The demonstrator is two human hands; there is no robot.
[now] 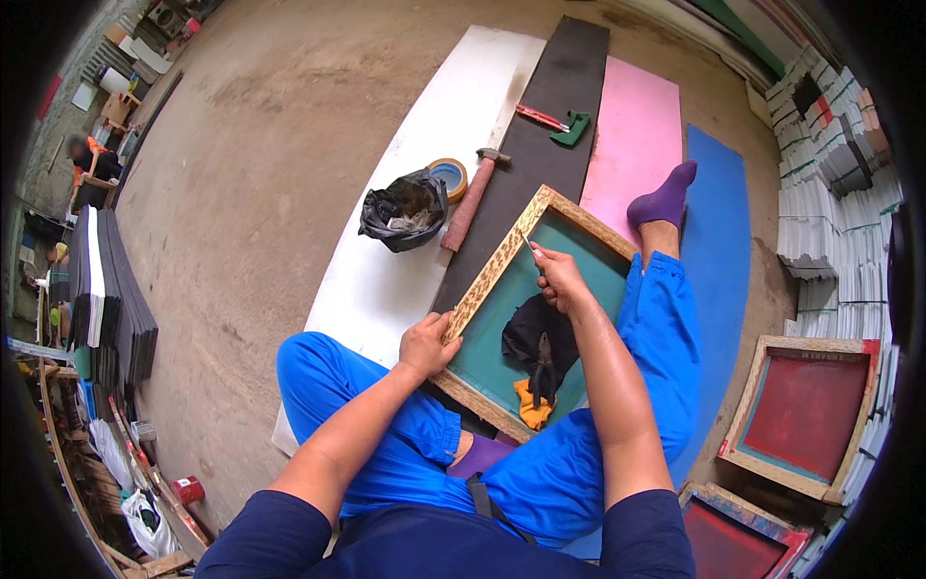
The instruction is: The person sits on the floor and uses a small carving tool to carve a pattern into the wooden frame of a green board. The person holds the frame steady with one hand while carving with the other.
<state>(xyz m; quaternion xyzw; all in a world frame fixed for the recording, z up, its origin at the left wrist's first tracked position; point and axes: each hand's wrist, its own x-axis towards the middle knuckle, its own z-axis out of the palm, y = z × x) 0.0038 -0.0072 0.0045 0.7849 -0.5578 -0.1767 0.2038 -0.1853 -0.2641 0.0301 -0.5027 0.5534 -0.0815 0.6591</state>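
Note:
A wooden screen-printing frame (502, 253) with green mesh (482, 352) rests tilted across my lap and legs. My left hand (427, 345) is closed around its left rail. In my right hand (559, 277) is a slim pointed tool (528, 239), its tip at the upper part of that rail; its exact kind is too small to make out. Below my right hand, a black cloth (526, 323), dark-handled pliers (544, 372) and a yellow cloth (532, 405) lie on the mesh.
Beyond the frame lie a hammer (470, 205), a tape roll (449, 178), a black plastic bag (405, 210), a red cutter knife (542, 118) and a green tool (571, 129). Red-meshed frames (831, 490) and paper stacks (808, 212) stand at right. Another person (95, 159) sits far left.

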